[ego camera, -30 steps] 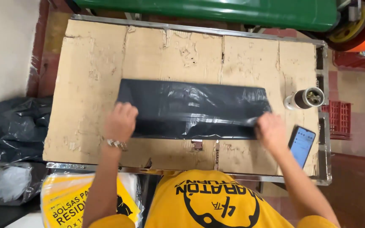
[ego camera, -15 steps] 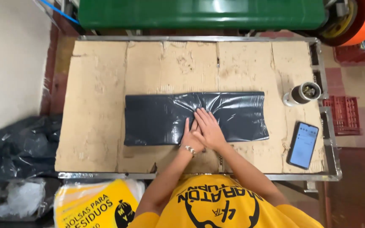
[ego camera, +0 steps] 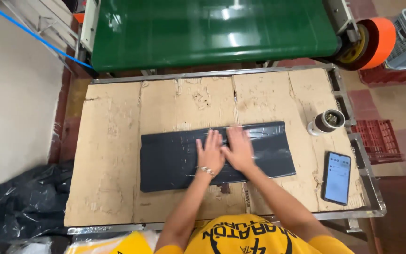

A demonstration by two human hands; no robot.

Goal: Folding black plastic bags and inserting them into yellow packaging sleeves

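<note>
Head view, looking down. The left hand [ego camera: 210, 153] and the right hand [ego camera: 238, 149] lie side by side, thumbs nearly touching, both flat and spread with the palms down; neither grips anything. Both press on the middle of a folded dark plastic bag [ego camera: 175, 160], fingers pointing away from the body toward the bag's far edge. A bracelet [ego camera: 206, 170] shows at the left wrist.

The bag lies directly under the hands, so no reach separates them from it. Its long axis runs left to right across the worktop, tilted slightly so that the right end sits a little farther from the person. The hands divide it near its midpoint: the left hand is nearer the left half, the right hand nearer the right half, and both ends lie bare.

The bag rests on a cardboard sheet [ego camera: 113, 155] that covers a metal-framed table [ego camera: 374, 207]. To the right of the bag, apart from it, stand a tape roll [ego camera: 327, 121] and, nearer the person, a smartphone [ego camera: 337, 178] lying screen up. Beyond the table's far edge runs a green conveyor belt [ego camera: 212, 33]; a heap of black bags [ego camera: 19, 202] lies on the floor at left.
</note>
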